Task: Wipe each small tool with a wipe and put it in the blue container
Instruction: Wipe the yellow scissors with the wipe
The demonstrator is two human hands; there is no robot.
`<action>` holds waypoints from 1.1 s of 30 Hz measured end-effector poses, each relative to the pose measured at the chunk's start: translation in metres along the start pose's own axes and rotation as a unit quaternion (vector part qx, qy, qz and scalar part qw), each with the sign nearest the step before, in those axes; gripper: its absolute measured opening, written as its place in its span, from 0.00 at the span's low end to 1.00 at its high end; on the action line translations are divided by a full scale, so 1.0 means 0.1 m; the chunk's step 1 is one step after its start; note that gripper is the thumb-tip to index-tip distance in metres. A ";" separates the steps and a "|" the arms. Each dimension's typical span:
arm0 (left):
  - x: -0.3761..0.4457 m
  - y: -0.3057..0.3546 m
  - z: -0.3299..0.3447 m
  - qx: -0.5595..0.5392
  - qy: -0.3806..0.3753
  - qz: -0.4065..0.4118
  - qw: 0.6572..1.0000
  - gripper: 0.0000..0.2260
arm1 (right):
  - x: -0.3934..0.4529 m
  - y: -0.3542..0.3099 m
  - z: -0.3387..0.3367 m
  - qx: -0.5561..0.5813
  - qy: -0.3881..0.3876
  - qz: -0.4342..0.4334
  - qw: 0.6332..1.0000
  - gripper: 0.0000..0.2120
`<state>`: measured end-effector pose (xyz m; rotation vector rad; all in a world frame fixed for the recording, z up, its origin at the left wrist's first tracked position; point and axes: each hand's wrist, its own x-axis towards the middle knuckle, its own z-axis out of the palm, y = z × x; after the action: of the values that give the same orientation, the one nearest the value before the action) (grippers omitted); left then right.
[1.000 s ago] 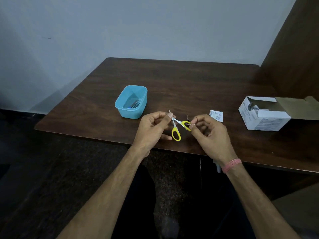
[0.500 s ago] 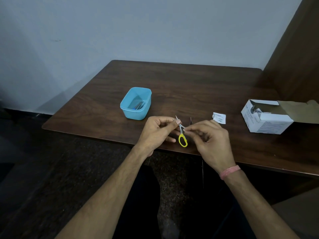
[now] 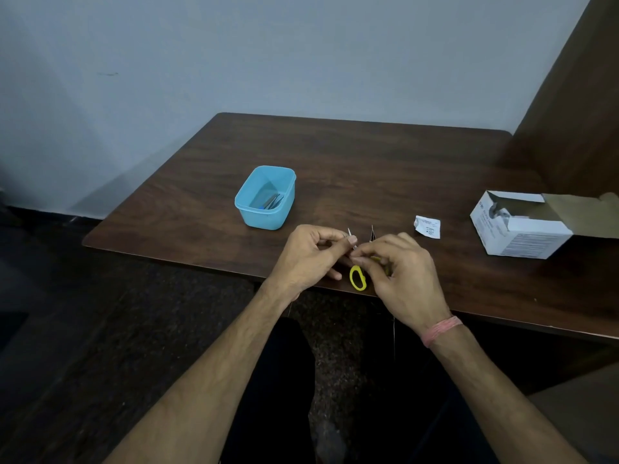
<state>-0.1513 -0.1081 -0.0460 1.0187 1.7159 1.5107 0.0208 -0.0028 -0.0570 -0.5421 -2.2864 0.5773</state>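
Holding a small pair of scissors (image 3: 357,275) between them, two bare hands meet just above the near edge of a dark brown wooden table (image 3: 351,162). The left hand (image 3: 310,259) has its fingers curled, with thumb and forefinger pinching the metal blades near their tips; a thin silver point pokes up just past the fingertips. The right hand (image 3: 403,279) is also curled, its fingertips pinching at the same spot on the blades, touching the left hand's fingertips. Whether a wipe sits between the right fingers cannot be told. One yellow loop handle hangs in plain sight below the hands, and the second is mostly hidden behind the right hand. A pink thread band (image 3: 441,329) circles the right wrist.

On the table, to the left of the hands and a little farther back, stands the blue container (image 3: 264,214), open at the top, with a few slim metal tools lying inside. To the right of the hands lies a small torn white sachet (image 3: 427,226) with dark print too small to read. Farther right, near the table's right edge, sits an open white cardboard box (image 3: 522,234) with its flap folded back; its side carries lines of printed text, also too small to read.
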 end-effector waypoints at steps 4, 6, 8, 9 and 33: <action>-0.02 0.03 -0.01 -0.003 -0.013 -0.002 1.000 0.08 | 0.09 -0.03 0.01 -0.024 0.026 0.012 0.999 0.04; -0.01 0.02 -0.01 -0.005 -0.003 -0.006 1.000 0.08 | 0.06 -0.03 0.04 -0.021 0.021 0.022 0.999 0.04; 0.00 0.01 0.00 -0.005 0.004 -0.010 1.000 0.08 | -0.01 -0.01 0.06 -0.002 0.013 0.038 0.999 0.04; 0.00 0.00 0.00 -0.005 0.007 -0.011 1.000 0.08 | -0.05 0.01 0.06 0.010 0.011 0.045 0.999 0.03; 0.02 -0.03 0.00 0.000 0.037 0.000 0.999 0.07 | -0.26 -0.21 0.12 0.036 -0.016 0.072 0.997 0.07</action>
<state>-0.1530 -0.1062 -0.0489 0.9734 1.7669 1.5673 0.0252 -0.0365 -0.0670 -0.6704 -2.2595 0.7393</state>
